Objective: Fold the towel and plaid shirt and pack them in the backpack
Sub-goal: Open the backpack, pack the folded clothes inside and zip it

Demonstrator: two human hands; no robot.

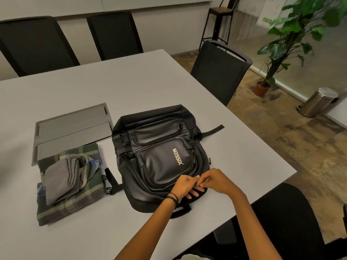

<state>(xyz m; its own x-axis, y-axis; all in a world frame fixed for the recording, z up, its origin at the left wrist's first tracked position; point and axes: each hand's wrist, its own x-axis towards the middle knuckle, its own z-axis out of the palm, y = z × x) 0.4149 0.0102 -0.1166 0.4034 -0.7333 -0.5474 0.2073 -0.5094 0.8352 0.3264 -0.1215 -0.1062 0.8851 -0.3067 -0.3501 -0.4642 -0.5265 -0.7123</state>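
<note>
Across the grey tabletop (131, 87) the far half lies bare up to the far edge, where two black chairs (37, 45) stand. A third chair (219, 72) stands against the right edge, and a fourth (281, 212) sits by the near right corner. A bare strip also runs between the things and the near edge, crossed by the person's forearms.

The black backpack (159, 147) lies flat, front side up, closer to the right edge than the left. Its printed pocket faces the camera, and one strap (212, 129) points toward the right edge. A grey recessed panel (71, 128) is set into the tabletop to the left of the backpack's far end.

The folded plaid shirt (75, 205) lies just left of the backpack, with its far edge overlapping the panel's near edge. The folded grey towel (60, 181) rests on top of the shirt. Both are outside the backpack and well apart from the hands.

The left hand (185, 185) and right hand (217, 180) meet at the backpack's near end, fingertips together. Each pinches something small at the seam there, too small to make out. The left hand's other fingers rest on the backpack.
</note>
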